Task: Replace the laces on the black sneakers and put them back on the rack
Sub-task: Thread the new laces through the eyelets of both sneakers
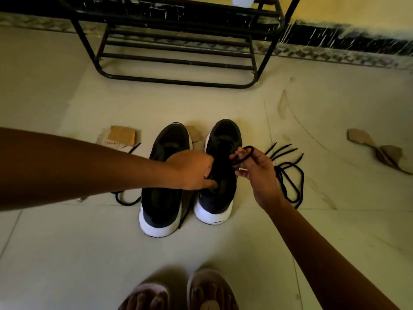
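A black white-soled sneaker [215,203] is gripped by the left hand [192,170], a looped black cord lace [245,153] pinched by the right hand [259,173] beside it; eyelet threading is judged next.

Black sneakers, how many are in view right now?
2. The left sneaker stands on the floor; the right sneaker stands beside it, gripped by the left hand, a lace pinched by the right hand. More may hide on the cropped rack.
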Action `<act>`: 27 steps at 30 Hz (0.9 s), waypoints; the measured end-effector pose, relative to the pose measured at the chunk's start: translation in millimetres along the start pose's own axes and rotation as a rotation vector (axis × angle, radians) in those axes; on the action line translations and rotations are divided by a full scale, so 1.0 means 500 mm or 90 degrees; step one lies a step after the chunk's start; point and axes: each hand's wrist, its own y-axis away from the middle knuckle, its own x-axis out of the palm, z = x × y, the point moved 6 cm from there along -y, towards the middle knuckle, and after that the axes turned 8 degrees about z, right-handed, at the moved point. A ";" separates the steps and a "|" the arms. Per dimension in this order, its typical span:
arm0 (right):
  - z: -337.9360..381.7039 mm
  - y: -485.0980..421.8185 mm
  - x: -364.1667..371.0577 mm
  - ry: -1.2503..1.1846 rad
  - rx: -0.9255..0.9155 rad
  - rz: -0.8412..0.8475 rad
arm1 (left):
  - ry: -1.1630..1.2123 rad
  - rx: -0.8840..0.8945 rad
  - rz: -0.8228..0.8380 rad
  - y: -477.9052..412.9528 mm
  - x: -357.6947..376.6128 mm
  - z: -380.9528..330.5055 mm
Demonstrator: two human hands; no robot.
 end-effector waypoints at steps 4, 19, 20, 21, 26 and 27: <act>0.013 0.001 0.006 -0.020 -0.012 -0.016 | -0.186 0.023 -0.043 -0.027 -0.006 -0.021; -0.033 0.006 -0.066 -0.302 0.239 -0.214 | 0.270 0.047 -0.053 -0.032 -0.074 0.037; -0.029 0.006 -0.062 -0.267 0.244 -0.201 | 0.303 0.034 -0.081 -0.031 -0.083 0.043; -0.023 0.004 -0.058 -0.223 0.240 -0.184 | 0.346 0.027 -0.101 -0.030 -0.090 0.046; 0.027 -0.009 -0.007 0.098 0.109 -0.003 | 0.464 0.054 -0.139 -0.033 -0.137 0.020; 0.032 -0.012 0.004 0.130 0.087 0.031 | 0.462 0.061 -0.146 -0.033 -0.148 0.012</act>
